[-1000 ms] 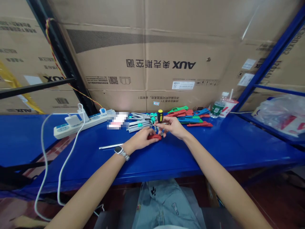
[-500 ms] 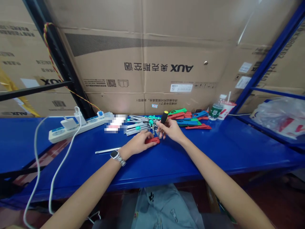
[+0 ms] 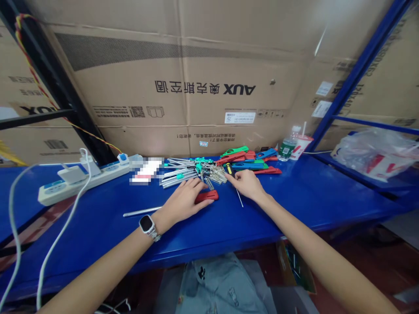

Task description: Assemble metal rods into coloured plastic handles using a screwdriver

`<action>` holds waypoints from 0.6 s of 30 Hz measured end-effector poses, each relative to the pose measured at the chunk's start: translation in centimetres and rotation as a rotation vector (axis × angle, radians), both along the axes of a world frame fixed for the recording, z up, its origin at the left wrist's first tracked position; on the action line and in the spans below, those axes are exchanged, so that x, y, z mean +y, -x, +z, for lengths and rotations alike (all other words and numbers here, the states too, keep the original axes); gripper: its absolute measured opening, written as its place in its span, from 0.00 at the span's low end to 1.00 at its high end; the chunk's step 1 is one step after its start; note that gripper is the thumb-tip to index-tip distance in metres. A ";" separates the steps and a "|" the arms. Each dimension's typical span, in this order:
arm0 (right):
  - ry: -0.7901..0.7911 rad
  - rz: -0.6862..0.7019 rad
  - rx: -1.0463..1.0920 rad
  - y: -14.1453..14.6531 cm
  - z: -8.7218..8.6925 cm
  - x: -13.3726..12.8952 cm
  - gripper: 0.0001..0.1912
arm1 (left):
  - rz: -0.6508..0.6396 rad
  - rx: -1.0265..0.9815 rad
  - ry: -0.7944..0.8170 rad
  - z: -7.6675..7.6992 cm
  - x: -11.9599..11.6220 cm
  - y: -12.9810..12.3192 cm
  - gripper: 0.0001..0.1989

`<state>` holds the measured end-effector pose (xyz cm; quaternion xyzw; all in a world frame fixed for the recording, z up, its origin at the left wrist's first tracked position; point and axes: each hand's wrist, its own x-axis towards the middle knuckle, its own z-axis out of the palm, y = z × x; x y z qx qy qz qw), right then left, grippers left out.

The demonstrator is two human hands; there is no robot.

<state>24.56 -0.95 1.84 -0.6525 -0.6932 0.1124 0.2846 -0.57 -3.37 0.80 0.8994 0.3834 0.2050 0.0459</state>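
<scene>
My left hand point(image 3: 183, 198) is clamping an elongated red plastic handle point(image 3: 211, 195) at the blue tabletop point(image 3: 278, 213), thumb along its near side. My right hand point(image 3: 247, 184) is covering part of a black-and-yellow-handled screwdriver point(image 3: 229, 168), whose thin metal shaft is pointing towards me; whether these fingers are gripping, I cannot tell. Slender silver metal rods point(image 3: 178, 176) are lying beyond.
</scene>
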 end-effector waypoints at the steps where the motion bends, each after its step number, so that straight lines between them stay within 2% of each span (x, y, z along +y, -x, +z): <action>1: 0.044 -0.046 -0.093 -0.2 -0.1 -0.2 0.31 | 0.001 -0.009 -0.013 0.0 -0.2 0.5 0.23; 7: 0.131 -0.164 -0.315 0.1 0.0 0.1 0.26 | -0.015 0.032 0.029 -0.8 -0.5 2.9 0.20; 13: 0.151 -0.163 -0.374 0.3 0.1 1.2 0.31 | -0.085 -0.004 0.063 -0.8 0.3 2.7 0.18; 16: 0.100 -0.161 -0.337 0.5 0.7 0.2 0.31 | -0.116 -0.038 0.042 0.0 0.5 2.4 0.18; 18: -0.019 -0.078 -0.280 1.0 1.1 -0.6 0.26 | -0.120 -0.044 0.029 0.6 0.9 2.0 0.19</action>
